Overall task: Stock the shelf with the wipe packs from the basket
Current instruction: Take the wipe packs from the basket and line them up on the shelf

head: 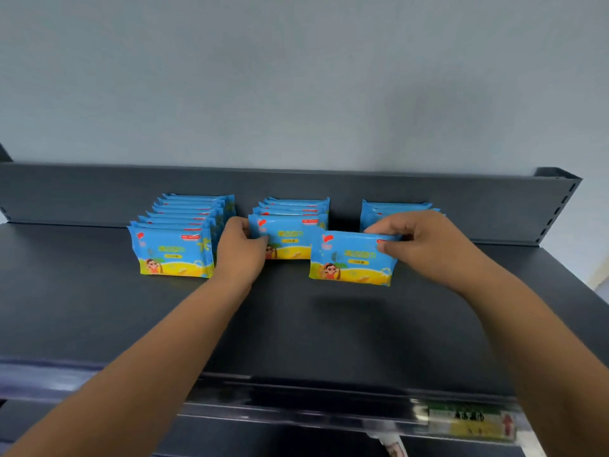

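A: Your right hand (425, 242) pinches one wipe pack (352, 258) by its top edge, upright, just off the shelf (296, 324). Left hand (240, 245) is closed on the front pack of the middle row (290, 225).

B: Where does it go?

A: Likely the right row (395, 209), the shortest. Set it flush behind-to-front, label out, base flat.

B: Pack look?

A: Blue top, yellow bottom, cartoon figure, soft film. Left row (178, 239) is fullest. Basket isn't in view.
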A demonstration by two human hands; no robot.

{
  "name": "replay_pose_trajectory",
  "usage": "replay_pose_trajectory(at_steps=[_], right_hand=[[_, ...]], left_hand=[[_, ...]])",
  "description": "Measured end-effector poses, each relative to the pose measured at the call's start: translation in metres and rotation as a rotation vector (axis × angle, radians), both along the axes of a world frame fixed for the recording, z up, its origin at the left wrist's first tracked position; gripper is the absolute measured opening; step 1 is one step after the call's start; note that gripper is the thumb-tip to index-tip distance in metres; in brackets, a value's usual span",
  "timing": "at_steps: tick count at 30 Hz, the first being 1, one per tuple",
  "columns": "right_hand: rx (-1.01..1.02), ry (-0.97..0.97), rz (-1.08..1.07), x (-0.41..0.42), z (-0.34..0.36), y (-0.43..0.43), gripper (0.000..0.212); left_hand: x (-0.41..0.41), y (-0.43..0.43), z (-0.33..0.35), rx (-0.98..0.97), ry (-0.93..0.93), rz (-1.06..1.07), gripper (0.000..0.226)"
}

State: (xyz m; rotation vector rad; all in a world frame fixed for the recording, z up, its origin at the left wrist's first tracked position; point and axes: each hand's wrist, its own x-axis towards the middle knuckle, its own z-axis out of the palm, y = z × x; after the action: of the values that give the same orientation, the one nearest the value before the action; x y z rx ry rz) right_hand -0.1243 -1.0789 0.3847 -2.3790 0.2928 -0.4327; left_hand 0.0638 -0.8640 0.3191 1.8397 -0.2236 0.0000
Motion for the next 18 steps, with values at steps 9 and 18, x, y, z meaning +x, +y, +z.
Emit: replay_pose_trajectory(at_steps=[9,18], right_hand=[[-0.049,0.007,-0.056,-0.001,-0.006,-0.016,0.028],[-0.077,-0.018,-0.085,-0.011,-0.016,-0.035,0.031]], left_hand=[[0.004,-0.006,-0.001,0.041,-0.039,0.055,0.020],[-0.029,-0.019,0.014,0.124,-0.255,0.079,0.045]])
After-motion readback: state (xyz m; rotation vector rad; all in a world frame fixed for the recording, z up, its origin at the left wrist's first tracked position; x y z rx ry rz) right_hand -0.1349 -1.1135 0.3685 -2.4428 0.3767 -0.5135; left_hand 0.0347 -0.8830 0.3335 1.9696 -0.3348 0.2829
